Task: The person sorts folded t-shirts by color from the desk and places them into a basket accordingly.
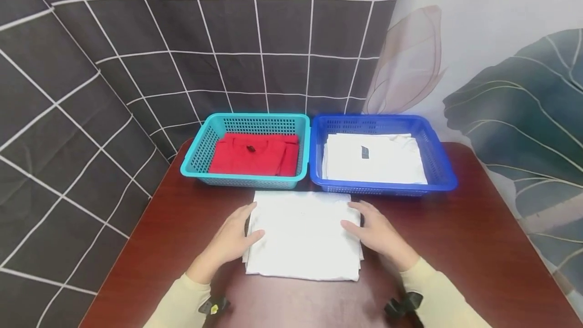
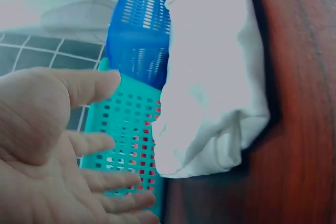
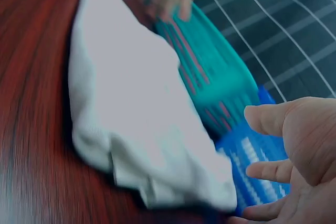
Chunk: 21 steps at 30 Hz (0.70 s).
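A white folded garment, likely a shirt like those in the baskets, lies flat on the table in front of the two baskets. Its layered folds show at the near end in the left wrist view. My left hand is at its left edge, fingers spread and thumb over the cloth. On the opposite side my right hand mirrors it, thumb and fingertips right at the right edge. In both wrist views the fingers are straight or loosely bent, with no cloth gripped.
At the back left stands a teal basket with folded red shirts. Beside it, a blue basket holds folded white shirts. Behind them hang a dark grid-patterned curtain and a floral one. The table is reddish-brown wood.
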{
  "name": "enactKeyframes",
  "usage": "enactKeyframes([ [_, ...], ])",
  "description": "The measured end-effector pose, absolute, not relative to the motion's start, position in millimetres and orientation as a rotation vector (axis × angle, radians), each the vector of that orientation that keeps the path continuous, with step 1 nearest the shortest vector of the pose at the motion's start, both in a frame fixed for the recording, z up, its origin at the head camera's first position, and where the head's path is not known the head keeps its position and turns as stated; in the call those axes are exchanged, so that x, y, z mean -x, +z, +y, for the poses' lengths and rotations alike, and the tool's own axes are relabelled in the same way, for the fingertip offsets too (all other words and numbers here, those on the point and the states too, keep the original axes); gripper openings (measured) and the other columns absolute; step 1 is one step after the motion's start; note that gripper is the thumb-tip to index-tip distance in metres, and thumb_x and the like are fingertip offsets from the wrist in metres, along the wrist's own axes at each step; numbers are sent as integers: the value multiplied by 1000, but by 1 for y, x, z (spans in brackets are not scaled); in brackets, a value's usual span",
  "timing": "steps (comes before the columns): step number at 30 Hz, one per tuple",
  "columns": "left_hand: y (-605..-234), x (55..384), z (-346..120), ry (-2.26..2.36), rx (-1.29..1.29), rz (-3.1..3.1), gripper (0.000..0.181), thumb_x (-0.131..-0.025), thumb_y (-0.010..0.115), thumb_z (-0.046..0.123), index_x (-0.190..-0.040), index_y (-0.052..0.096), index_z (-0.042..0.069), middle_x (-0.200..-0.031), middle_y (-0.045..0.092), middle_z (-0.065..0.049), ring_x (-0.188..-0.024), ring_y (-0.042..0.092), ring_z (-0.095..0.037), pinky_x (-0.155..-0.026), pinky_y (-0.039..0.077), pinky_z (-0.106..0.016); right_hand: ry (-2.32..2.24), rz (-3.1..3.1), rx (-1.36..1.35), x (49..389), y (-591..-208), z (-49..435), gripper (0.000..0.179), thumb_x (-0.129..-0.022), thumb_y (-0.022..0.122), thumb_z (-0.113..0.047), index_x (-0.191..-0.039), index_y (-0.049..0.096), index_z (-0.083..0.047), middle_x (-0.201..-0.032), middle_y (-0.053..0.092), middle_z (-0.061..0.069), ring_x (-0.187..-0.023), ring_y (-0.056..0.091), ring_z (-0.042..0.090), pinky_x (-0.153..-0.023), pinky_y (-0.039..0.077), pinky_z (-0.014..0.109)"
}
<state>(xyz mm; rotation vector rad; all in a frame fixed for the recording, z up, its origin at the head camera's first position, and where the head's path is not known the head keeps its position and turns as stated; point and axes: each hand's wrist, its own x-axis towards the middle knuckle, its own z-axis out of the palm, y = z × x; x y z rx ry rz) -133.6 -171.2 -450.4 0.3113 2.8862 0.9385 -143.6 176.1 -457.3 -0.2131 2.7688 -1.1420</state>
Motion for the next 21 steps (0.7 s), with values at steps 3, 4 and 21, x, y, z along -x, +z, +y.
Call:
enactKeyframes([
  [3,-459,136,-175,994,-196,2834,71,-85,73,30,-144,42,6,-141,47,-19,-131,41,-36,-105,36,-53,-1372,2572,60,140,-461,194,63,-91,66,-37,-138,47,0,-140,43,27,-123,48,41,-99,42,51],
  [4,-462,137,-175,1024,-157,2805,71,-85,72,31,-144,43,6,-140,47,-19,-130,42,-36,-104,37,-54,-1468,2483,18,140,-462,197,63,-91,66,-36,-139,46,0,-140,43,26,-120,50,39,-95,45,49],
  [21,-483,151,-177,1814,113,1981,61,-92,65,27,-147,41,15,-155,22,-17,-139,26,-36,-110,24,-58,-2016,1758,-189,145,-484,181,57,-94,62,-31,-142,40,-8,-128,47,17,-101,58,25,-82,50,40],
])
